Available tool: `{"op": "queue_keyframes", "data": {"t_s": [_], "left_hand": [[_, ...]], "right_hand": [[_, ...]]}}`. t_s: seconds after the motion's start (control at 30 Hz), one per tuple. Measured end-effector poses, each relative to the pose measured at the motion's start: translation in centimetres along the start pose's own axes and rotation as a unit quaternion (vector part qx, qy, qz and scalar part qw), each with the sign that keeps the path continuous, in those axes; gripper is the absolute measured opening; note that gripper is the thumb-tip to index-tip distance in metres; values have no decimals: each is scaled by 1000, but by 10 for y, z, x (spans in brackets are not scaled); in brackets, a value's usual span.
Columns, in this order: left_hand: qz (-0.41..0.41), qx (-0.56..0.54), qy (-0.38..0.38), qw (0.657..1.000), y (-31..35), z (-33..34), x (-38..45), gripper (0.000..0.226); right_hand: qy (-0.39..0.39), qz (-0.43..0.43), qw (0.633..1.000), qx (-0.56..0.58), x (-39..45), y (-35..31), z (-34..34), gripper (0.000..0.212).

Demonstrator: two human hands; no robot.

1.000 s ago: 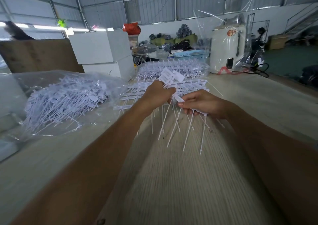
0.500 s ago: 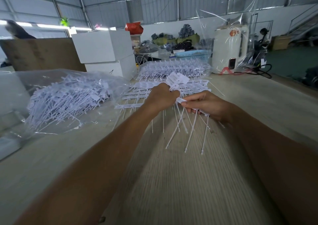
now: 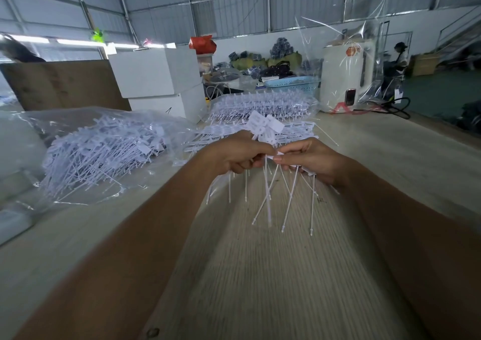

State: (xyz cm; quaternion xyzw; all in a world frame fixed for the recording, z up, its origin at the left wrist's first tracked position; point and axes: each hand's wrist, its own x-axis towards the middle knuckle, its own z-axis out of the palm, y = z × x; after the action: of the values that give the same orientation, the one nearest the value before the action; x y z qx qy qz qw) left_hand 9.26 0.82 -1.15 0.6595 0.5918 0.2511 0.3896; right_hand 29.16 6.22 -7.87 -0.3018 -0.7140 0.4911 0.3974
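My left hand [image 3: 235,156] grips a bunch of white plastic tag ties [image 3: 263,127]; their flat tag heads stick up above the fist and thin tails hang below it. My right hand [image 3: 311,161] holds a short strip of joined white ties [image 3: 291,196], its thumb and forefinger pinching the strip's end right beside the left fist. The strip's tails point down toward the wooden table [image 3: 260,274]. Both hands hover above the table, almost touching each other.
A clear bag of loose ties [image 3: 104,154] lies at the left. Flat strips of ties [image 3: 294,131] and another full bag [image 3: 263,105] lie beyond my hands. White boxes [image 3: 156,79], a blue basket [image 3: 294,84] and a wrapped white appliance [image 3: 346,79] stand behind.
My right hand has moved left and closed in on the left fist, bringing the strip's end up to it. The tails now cross under my hands.
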Motion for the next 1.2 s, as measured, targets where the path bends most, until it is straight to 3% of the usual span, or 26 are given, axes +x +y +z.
{"op": "queue_keyframes", "data": {"t_s": [0.1,0.23,0.37,0.43,0.57,0.73,0.87,1.03,1.2], "left_hand": [[6,-2,10,1000,-1,-3,0,27],[0,17,-35,999,1,-6,-5,16],[2,44,-62,997,2,-15,-10,13],[20,36,-40,998,3,-26,-13,14],[54,-1,35,998,-3,-43,-10,39],[89,-9,62,994,-7,-32,-5,29],[119,-23,119,985,-5,-30,-1,43],[86,-136,88,983,-7,-20,-2,47],[122,-90,113,982,-4,-4,7,37]], "right_hand": [[-1,-3,1000,3,2,2,-1,32],[-21,-1,1000,0,4,2,-1,43],[21,18,1000,-11,3,2,-1,24],[58,14,998,6,0,3,-4,12],[60,11,998,-6,-1,2,-2,8],[55,13,998,15,-1,1,-4,11],[50,14,999,8,0,2,-4,15],[43,10,999,17,-1,3,-4,20],[38,8,999,15,-2,3,-5,27]]}}
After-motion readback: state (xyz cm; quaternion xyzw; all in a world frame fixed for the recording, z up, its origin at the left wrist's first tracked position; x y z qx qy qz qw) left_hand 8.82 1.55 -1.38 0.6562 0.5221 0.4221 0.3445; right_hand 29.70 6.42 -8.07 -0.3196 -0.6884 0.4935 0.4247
